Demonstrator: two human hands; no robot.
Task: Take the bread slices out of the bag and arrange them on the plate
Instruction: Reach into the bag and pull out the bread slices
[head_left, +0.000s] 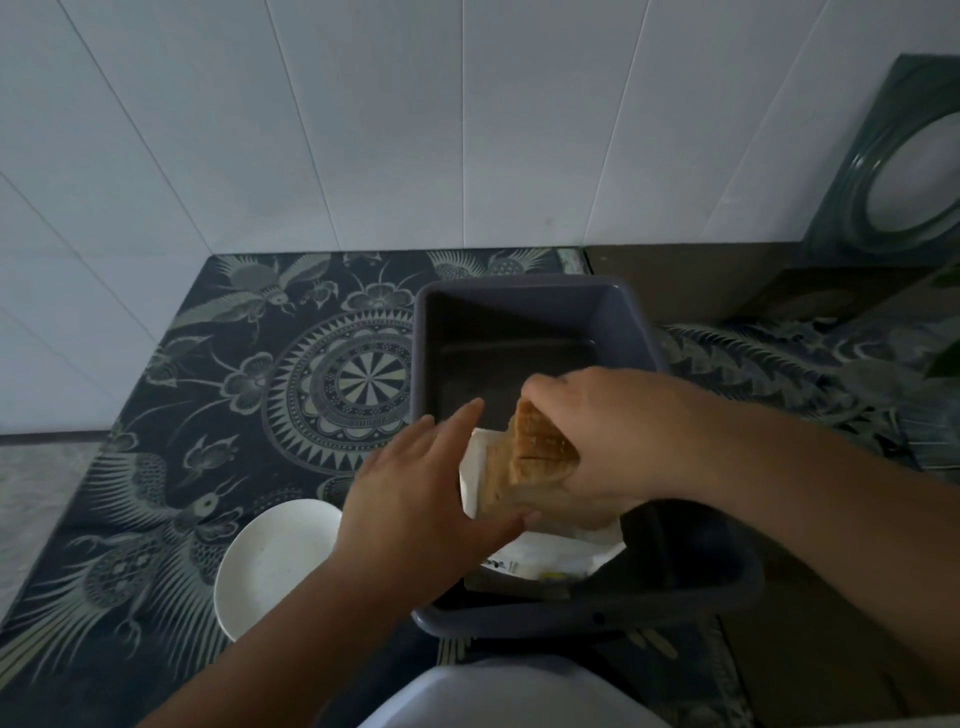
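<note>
A grey plastic bin (524, 296) stands on the patterned cloth, and the clear and white bread bag (561, 551) lies in its near half. My right hand (602, 431) is closed around brown bread slices (540, 441) standing up out of the bag. My left hand (426, 493) rests flat against the bag's left side, fingers spread, the thumb touching the bag under the bread. A bare white plate (275, 561) sits on the cloth to the left of the bin, just beside my left wrist.
A dark patterned cloth (208, 395) covers the counter, against a white tiled wall (363, 130). A green glass dish (904, 176) leans at the back right. A white rounded object (509, 696) shows at the bottom edge. A green leaf (945, 358) pokes in from the right.
</note>
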